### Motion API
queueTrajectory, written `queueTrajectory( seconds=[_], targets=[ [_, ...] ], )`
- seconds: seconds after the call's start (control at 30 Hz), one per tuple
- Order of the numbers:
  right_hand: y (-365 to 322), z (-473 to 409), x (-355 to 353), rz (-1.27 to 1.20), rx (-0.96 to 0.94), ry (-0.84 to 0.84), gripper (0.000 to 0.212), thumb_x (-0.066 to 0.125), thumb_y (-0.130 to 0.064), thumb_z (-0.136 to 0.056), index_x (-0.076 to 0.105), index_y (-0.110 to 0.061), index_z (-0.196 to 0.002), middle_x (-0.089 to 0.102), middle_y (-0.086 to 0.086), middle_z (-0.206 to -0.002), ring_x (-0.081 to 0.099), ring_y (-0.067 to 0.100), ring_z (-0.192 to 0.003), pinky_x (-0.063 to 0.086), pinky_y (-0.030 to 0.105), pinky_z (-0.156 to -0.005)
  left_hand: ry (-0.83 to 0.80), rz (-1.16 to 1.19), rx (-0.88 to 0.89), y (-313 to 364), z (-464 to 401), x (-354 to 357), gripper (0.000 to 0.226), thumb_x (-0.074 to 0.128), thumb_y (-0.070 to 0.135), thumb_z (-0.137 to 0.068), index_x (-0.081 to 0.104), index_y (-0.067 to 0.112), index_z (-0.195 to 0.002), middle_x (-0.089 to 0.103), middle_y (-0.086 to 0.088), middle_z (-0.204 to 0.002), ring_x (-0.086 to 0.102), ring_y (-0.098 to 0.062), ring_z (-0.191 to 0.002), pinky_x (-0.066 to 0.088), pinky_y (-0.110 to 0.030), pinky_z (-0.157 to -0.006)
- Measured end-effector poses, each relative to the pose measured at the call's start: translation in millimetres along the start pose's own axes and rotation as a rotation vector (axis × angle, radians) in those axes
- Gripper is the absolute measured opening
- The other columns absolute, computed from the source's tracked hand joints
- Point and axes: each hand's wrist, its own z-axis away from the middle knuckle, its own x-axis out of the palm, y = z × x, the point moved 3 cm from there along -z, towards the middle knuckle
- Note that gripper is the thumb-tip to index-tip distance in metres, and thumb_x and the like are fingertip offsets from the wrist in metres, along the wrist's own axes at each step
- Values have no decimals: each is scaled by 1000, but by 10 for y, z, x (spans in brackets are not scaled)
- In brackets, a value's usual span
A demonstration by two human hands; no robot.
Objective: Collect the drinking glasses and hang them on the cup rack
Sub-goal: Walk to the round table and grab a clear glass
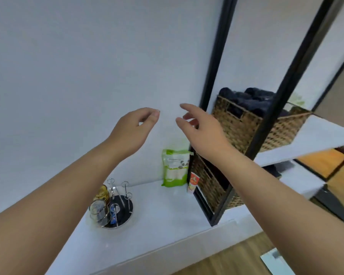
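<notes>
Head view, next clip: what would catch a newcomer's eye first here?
Two bare forearms fill the middle, the left hand and right hand raised, empty, fingers loosely curled before the white wall. Low on the white counter stands the cup rack, an amber glass and a clear glass already hanging on its left side. At right, a black shelf frame holds wicker baskets.

Single head-worn wide-angle view, tilted, looking forward and down from close above a white counter [167,211] against a white wall [87,56]. Lower left to centre filled by both forearms; black shelf frame [216,56] at upper right.
</notes>
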Motion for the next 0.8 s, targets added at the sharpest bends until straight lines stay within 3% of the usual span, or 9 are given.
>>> queueTrajectory(
  seconds=[0.13, 0.27, 0.4, 0.63, 0.73, 0.8],
  targets=[
    [-356, 315, -1177, 20, 62, 98, 49, 61, -45, -100, 56, -32, -148, 69, -5, -117, 64, 12, -107, 49, 28, -97, -94, 55, 73, 1017, -57, 106, 38, 46, 49, -104, 68, 29, -127, 67, 17, -126, 58, -3, -120, 42, -29, -105],
    [-536, 803, -2261, 26, 154, 219, 49, 58, -49, -102, 54, -34, -149, 68, -11, -117, 63, 4, -107, 47, 21, -89, -185, 105, 189, 2041, -42, 340, 39, 45, 48, -105, 66, 29, -131, 65, 17, -128, 56, -3, -119, 40, -25, -98],
    [-568, 1396, -3187, 48, 245, 366, 50, 55, -51, -103, 54, -33, -149, 66, -9, -124, 60, 7, -114, 42, 14, -86, -256, 148, 295, 2945, 51, 738, 38, 45, 50, -104, 66, 31, -128, 65, 17, -124, 57, -6, -116, 43, -31, -98],
    [-380, 2805, -4320, 146, 416, 553, 50, 52, -50, -105, 56, -27, -148, 61, -7, -142, 55, 8, -124, 44, 30, -104, -533, 208, 407, 3965, 687, 1996, 39, 43, 52, -104, 65, 32, -129, 63, 17, -125, 56, -6, -116, 41, -30, -93],
    [-198, 3444, -4712, 202, 498, 605, 49, 50, -49, -106, 55, -25, -149, 58, -7, -147, 51, 6, -123, 42, 30, -104, -656, 240, 453, 4331, 1097, 2619, 34, 42, 51, -104, 64, 35, -125, 65, 14, -124, 58, -9, -115, 47, -30, -88],
    [-62, 3836, -4965, 235, 554, 636, 52, 50, -51, -105, 54, -26, -150, 56, -8, -150, 51, 7, -127, 42, 29, -102, -716, 259, 483, 4596, 1363, 3021, 41, 41, 52, -105, 62, 31, -133, 63, 11, -131, 57, -10, -118, 48, -32, -92]
  ],
)
